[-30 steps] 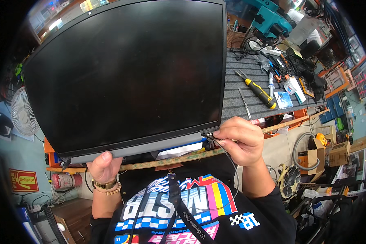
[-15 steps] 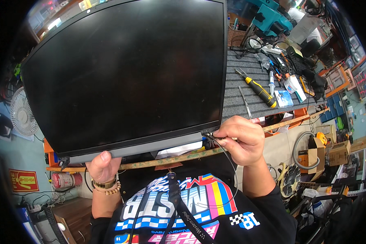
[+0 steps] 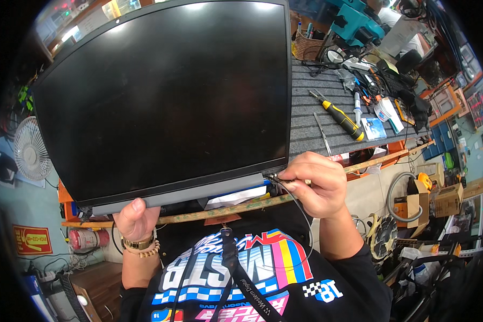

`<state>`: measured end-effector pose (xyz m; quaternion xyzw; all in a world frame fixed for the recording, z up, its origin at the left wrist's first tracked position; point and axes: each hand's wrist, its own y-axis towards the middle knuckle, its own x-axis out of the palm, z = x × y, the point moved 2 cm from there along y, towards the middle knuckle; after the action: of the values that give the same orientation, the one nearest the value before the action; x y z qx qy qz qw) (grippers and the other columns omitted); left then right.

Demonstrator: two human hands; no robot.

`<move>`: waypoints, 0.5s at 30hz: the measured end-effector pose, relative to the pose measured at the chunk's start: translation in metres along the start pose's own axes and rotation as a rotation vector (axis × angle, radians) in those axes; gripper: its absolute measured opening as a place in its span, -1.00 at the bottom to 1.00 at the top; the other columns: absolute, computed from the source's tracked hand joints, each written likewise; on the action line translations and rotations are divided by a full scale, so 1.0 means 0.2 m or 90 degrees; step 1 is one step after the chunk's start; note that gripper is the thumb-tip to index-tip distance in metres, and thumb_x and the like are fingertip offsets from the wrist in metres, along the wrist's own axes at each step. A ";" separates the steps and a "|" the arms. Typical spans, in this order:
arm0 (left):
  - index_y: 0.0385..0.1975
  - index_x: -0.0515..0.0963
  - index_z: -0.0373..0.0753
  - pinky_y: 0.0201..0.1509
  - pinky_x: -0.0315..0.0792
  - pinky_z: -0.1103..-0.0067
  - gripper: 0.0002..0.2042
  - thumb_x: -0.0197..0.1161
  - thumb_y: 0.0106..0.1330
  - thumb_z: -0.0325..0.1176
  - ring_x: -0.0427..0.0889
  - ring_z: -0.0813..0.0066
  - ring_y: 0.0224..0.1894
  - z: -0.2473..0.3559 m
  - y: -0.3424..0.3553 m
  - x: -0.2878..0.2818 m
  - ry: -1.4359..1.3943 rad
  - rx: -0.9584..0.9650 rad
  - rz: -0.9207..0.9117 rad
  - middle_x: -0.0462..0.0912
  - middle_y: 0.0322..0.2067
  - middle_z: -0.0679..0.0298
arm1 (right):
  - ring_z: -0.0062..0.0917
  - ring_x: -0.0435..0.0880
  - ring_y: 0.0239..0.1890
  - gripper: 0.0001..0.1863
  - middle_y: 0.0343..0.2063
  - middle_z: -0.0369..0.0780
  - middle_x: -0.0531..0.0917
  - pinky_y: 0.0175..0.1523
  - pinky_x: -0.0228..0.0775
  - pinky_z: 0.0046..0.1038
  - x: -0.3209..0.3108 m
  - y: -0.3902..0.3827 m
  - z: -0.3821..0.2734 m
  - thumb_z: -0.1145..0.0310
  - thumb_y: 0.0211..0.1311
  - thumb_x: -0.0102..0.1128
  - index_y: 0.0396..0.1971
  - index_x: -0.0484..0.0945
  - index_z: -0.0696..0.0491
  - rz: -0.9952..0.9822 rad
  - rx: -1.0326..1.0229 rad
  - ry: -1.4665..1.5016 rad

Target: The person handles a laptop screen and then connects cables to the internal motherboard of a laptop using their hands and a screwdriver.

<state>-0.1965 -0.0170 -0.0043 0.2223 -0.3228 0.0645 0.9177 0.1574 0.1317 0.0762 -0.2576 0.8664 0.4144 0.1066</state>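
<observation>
A detached laptop screen with a dark panel and black bezel is held up in front of me, tilted. A grey hinge strip runs along its lower edge. My left hand grips that strip near the left end, thumb on the front and fingers behind. At the lower right corner, my right hand pinches the small metal hinge between thumb and forefinger. From there a thin black cable loops down in front of my shirt. What lies behind the screen is hidden.
On the grey ribbed bench mat lie a yellow-black screwdriver, tweezers and a syringe. Wooden edging runs along the bench front. A white fan stands left; cardboard boxes sit on the floor at right.
The screen has shifted a little left, and its top edge sits lower in view. My right hand has moved slightly left with the corner. Both hands keep their hold.
</observation>
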 end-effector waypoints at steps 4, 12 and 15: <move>0.40 0.45 -0.49 0.35 0.65 -0.05 -0.51 0.13 0.53 -0.39 0.72 -0.15 0.28 -0.01 0.02 0.04 -0.018 -0.033 -0.063 0.64 0.30 -0.16 | -0.52 0.69 -0.45 -0.86 -0.37 -0.16 0.77 -0.37 0.47 -0.50 0.02 -0.04 0.03 0.65 0.18 0.48 -0.25 0.77 0.23 0.002 0.052 0.020; 0.32 0.47 -0.53 0.29 0.72 -0.06 -0.57 0.08 0.59 -0.36 0.77 -0.15 0.19 -0.15 -0.06 0.07 -0.087 -0.155 0.093 0.70 0.21 -0.16 | -0.59 0.62 -0.51 -0.84 -0.40 -0.24 0.64 -0.43 0.42 -0.52 0.05 -0.09 0.07 0.62 0.23 0.49 -0.21 0.73 0.17 -0.048 0.093 -0.015; 0.28 0.53 -0.49 0.31 0.71 -0.01 -0.59 0.07 0.60 -0.34 0.78 -0.08 0.20 -0.20 -0.06 0.07 -0.129 -0.204 0.101 0.73 0.18 -0.12 | -0.52 0.64 -0.48 -0.83 -0.39 -0.23 0.64 -0.41 0.44 -0.48 0.04 -0.10 0.09 0.63 0.21 0.47 -0.20 0.72 0.18 -0.075 0.109 -0.054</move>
<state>-0.1603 -0.0099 -0.0282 0.0522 -0.4364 0.0619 0.8961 0.1616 0.1323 0.0480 -0.2803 0.8765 0.3427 0.1889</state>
